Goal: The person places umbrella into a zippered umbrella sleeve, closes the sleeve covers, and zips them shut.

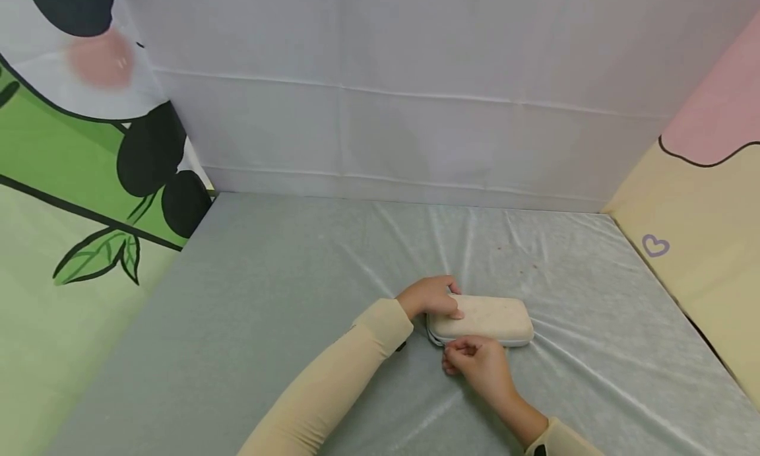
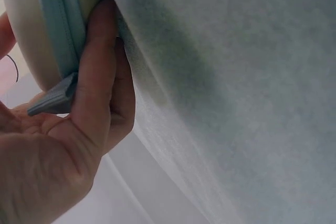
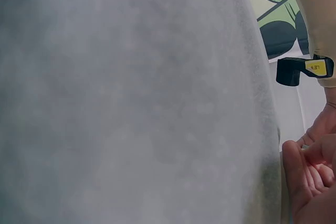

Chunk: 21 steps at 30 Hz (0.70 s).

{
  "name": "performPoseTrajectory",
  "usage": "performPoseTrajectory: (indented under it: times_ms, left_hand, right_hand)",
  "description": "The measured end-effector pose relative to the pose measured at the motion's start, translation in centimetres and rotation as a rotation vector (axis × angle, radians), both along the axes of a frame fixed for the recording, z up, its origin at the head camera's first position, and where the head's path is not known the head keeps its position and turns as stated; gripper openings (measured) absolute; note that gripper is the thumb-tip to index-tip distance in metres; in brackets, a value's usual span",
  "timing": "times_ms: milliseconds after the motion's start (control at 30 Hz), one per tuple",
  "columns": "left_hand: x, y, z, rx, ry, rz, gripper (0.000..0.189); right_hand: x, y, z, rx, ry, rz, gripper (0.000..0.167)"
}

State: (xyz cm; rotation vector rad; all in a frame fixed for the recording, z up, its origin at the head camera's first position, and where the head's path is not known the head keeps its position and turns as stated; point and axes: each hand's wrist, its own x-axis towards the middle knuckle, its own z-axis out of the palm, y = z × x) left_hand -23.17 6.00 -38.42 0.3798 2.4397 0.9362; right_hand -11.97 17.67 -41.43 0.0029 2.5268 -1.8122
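A cream zippered pencil case (image 1: 495,316) lies on the grey cloth, its pale zip band (image 1: 516,343) facing the near side. My left hand (image 1: 430,299) grips its left end, thumb on the lid. In the left wrist view, fingers (image 2: 97,72) curl under the case's light blue zip band (image 2: 62,24), and a grey end tab (image 2: 55,98) pokes out by the palm. At the front left corner, my right hand (image 1: 481,367) has thumb and forefinger pinched together. The right wrist view shows a tiny bit of the zipper pull (image 3: 304,147) between those fingertips; most of it is hidden.
Wrinkled grey cloth (image 1: 267,311) covers the table. A white cloth wall (image 1: 380,132) rises behind it, with printed panels at left (image 1: 89,245) and right (image 1: 683,198). A black wrist camera (image 3: 289,72) sits on the left sleeve.
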Motion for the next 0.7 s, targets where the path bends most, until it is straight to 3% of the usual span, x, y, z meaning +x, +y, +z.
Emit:
performPoseTrajectory:
  times_ms: [533,700]
  left_hand:
    - [0.1,-0.11,0.01,0.016,-0.004,-0.009,0.026]
    - [-0.21,-0.32,-0.21,0.059,-0.005,-0.024,0.024]
  right_hand:
    - [0.12,-0.42,-0.07,-0.017,-0.008,-0.008,0.006]
    - [0.03,-0.12,-0.14,-0.021,-0.007,0.0,0.006]
